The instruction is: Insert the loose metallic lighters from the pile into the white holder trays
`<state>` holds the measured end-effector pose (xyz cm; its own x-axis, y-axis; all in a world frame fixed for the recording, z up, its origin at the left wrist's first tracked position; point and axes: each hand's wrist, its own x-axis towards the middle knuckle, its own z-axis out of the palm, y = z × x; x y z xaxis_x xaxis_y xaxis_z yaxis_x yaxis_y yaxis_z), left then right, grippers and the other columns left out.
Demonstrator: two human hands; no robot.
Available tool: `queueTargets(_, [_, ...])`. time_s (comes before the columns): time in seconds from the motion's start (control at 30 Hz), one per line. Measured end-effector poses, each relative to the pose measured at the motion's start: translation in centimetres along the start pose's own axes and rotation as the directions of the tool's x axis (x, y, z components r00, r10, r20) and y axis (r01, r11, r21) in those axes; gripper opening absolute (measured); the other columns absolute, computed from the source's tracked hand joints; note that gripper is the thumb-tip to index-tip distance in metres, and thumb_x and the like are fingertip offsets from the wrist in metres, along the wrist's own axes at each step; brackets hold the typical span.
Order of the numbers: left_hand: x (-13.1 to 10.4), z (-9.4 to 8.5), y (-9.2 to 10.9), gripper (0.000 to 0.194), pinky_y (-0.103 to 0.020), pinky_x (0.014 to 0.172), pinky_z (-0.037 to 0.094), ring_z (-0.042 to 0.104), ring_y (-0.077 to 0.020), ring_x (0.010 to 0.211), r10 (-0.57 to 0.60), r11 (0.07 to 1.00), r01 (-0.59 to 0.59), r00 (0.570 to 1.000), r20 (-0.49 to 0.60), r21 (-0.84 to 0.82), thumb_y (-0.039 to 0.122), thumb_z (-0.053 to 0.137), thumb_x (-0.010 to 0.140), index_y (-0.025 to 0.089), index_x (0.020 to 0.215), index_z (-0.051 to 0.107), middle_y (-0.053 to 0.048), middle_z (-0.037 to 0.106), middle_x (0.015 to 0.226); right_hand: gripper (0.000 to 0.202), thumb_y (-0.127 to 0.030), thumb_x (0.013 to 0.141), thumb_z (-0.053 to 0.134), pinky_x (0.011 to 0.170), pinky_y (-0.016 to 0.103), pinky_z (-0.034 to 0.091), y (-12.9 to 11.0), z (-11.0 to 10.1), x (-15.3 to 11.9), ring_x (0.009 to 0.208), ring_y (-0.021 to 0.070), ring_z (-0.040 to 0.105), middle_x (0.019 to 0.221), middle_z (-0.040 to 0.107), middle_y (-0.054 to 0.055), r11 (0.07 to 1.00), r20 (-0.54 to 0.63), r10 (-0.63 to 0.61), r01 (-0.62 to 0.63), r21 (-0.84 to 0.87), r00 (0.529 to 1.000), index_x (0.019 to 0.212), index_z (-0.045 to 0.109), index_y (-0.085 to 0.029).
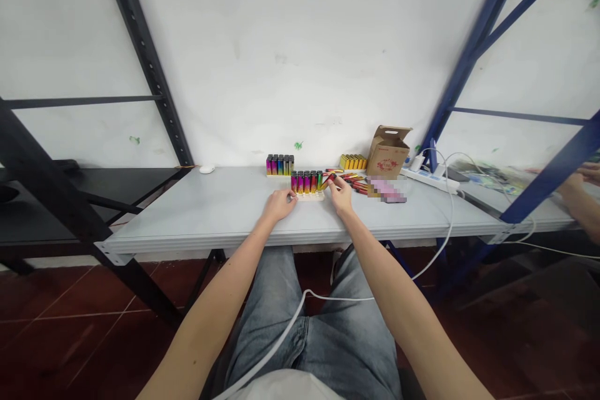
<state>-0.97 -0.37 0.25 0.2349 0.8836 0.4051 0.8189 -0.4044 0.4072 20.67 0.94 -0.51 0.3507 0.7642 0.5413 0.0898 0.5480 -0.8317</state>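
Observation:
On the grey table, a pale rack [310, 197] holds upright, shiny lighters [307, 182] in purple, red and green with black tops. My left hand [280, 205] is closed, its fingertips at the rack's left front edge. Pinched in my right hand [340, 195] is a red-and-gold lighter [330, 179], tilted beside the rack's right end. More loose red and gold lighters [359, 185] lie in a pile just right of that hand.
Behind stand a block of dark-topped lighters [280, 165] and a yellow group [353, 162]. To the right are an open cardboard box [388, 153], a blurred-out phone-like item [388, 190] and a power strip [431, 180]. A white cable crosses my lap. Another person's hand [574, 187] shows far right.

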Motion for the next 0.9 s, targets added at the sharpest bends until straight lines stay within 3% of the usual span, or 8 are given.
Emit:
queueTargets(0.23, [0.05, 0.18, -0.28, 0.022, -0.035, 0.087, 0.05, 0.064, -0.0253, 0.098, 0.019, 1.0, -0.019, 1.0, -0.004, -0.004, 0.032, 0.053, 0.088, 0.021, 0.097, 0.069, -0.006, 0.072, 0.102, 0.019, -0.031, 0.074, 0.063, 0.072, 0.027, 0.049, 0.1, 0.06, -0.07, 0.084, 0.0183, 0.065, 0.085, 0.071, 0.004, 0.998, 0.031, 0.029, -0.027, -0.061, 0.999, 0.088, 0.067, -0.019])
queueTargets(0.53, [0.01, 0.06, -0.09, 0.021, -0.034, 0.088, 0.049, 0.064, -0.0248, 0.101, 0.013, 1.0, -0.013, 1.0, -0.003, 0.007, 0.033, 0.053, 0.088, 0.021, 0.097, 0.068, -0.006, 0.072, 0.104, 0.011, -0.026, 0.072, 0.059, 0.074, 0.03, 0.05, 0.07, 0.18, -0.06, 0.074, 0.0176, 0.059, 0.076, 0.067, 0.002, 0.995, 0.038, 0.036, -0.032, -0.092, 0.999, 0.08, 0.064, -0.019])
queueTargets(0.77, [-0.12, -0.04, -0.08, 0.023, -0.036, 0.089, 0.049, 0.063, -0.0251, 0.101, 0.017, 1.0, -0.017, 1.0, -0.001, -0.007, 0.033, 0.052, 0.089, 0.021, 0.099, 0.069, -0.007, 0.072, 0.106, 0.041, -0.023, 0.072, 0.06, 0.073, 0.032, 0.05, 0.17, 0.22, -0.41, 0.076, 0.0177, 0.061, 0.09, 0.067, 0.005, 0.992, 0.029, 0.007, -0.003, -0.125, 1.0, 0.113, 0.059, -0.021])
queueTargets(0.9, [-0.01, 0.07, -0.2, 0.022, -0.035, 0.09, 0.049, 0.063, -0.0242, 0.1, 0.016, 1.0, -0.015, 1.0, 0.003, -0.006, 0.033, 0.053, 0.089, 0.021, 0.099, 0.069, -0.006, 0.072, 0.104, 0.043, -0.022, 0.075, 0.058, 0.074, 0.033, 0.051, 0.08, 0.19, -0.65, 0.077, 0.0191, 0.063, 0.087, 0.067, 0.004, 0.986, 0.046, -0.046, 0.052, -0.161, 0.998, 0.118, 0.054, -0.023])
